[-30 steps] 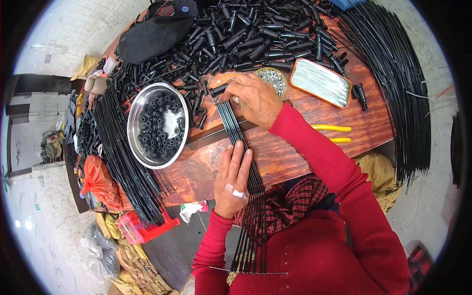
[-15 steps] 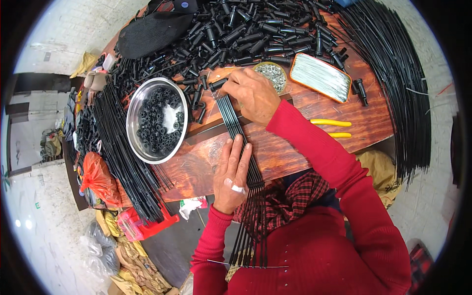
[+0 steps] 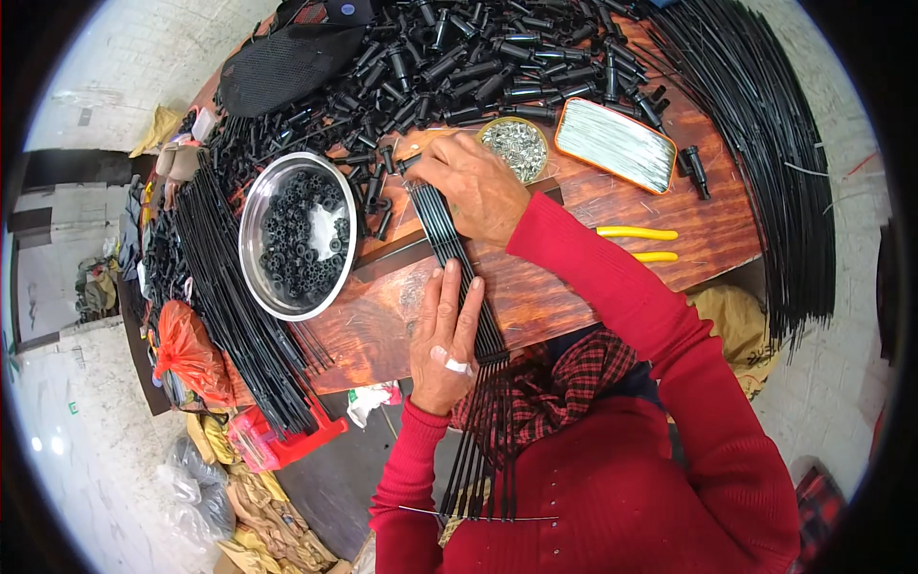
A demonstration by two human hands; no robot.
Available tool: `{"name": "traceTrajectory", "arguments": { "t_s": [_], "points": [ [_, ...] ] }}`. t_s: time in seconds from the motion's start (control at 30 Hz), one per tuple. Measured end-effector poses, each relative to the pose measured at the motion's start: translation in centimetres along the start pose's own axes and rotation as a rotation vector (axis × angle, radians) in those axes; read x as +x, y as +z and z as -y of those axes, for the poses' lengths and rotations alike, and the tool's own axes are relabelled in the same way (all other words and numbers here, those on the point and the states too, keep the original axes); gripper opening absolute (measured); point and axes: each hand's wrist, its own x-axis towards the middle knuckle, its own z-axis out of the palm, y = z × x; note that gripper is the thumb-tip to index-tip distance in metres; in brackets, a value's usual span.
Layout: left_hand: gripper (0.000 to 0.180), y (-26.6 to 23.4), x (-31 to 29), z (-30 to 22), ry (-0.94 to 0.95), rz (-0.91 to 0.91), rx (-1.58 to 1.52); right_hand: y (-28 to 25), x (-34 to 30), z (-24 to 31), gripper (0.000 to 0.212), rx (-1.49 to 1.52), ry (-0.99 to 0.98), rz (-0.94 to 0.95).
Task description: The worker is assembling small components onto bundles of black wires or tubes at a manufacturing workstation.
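A row of thin black umbrella ribs (image 3: 487,330) lies side by side on the wooden table, its lower ends fanning out over my lap, where a thin wire crosses them. My left hand (image 3: 443,340) rests flat on the ribs, fingers stretched out. At their far end my right hand (image 3: 475,189) is closed, with a short black plastic tube (image 3: 408,164) showing at its fingertips. The fingers hide most of that tube and its contact with the rib ends.
A steel bowl (image 3: 243,251) of black rings stands left of the ribs. Beyond my right hand are a round dish (image 3: 517,148) of small metal pieces and an orange-rimmed tray (image 3: 617,143) of thin wires. Yellow-handled pliers (image 3: 639,232) lie right. Black tubes (image 3: 497,77) are heaped behind.
The view has shifted slightly. My right hand and the black tube have moved a little to the left at the rib ends. My left hand stays flat on the ribs.
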Motion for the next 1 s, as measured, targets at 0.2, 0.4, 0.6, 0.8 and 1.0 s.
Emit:
{"name": "traceTrajectory", "arguments": {
  "t_s": [0.2,0.4,0.6,0.8,1.0],
  "points": [
    [0.071,0.0,0.1,0.0,0.014,-0.022,-0.005,-0.2,0.2,-0.3,0.019,0.034,-0.047,-0.021],
    [0.071,-0.1,0.1,0.0,0.001,-0.007,-0.012,-2.0,0.4,0.0,0.025,-0.053,0.014,0.066],
    [0.071,0.1,0.0,0.1,0.006,-0.007,0.005,-2.3,0.3,-0.2,0.027,-0.111,0.036,0.130],
    [0.071,0.0,0.2,0.0,0.004,-0.012,-0.014,-1.1,0.0,-0.6,0.030,-0.032,-0.010,0.019],
    [0.070,0.0,0.0,0.0,0.000,0.001,-0.005,-1.8,0.1,-0.6,0.018,-0.135,0.046,0.142]
  ]
}}
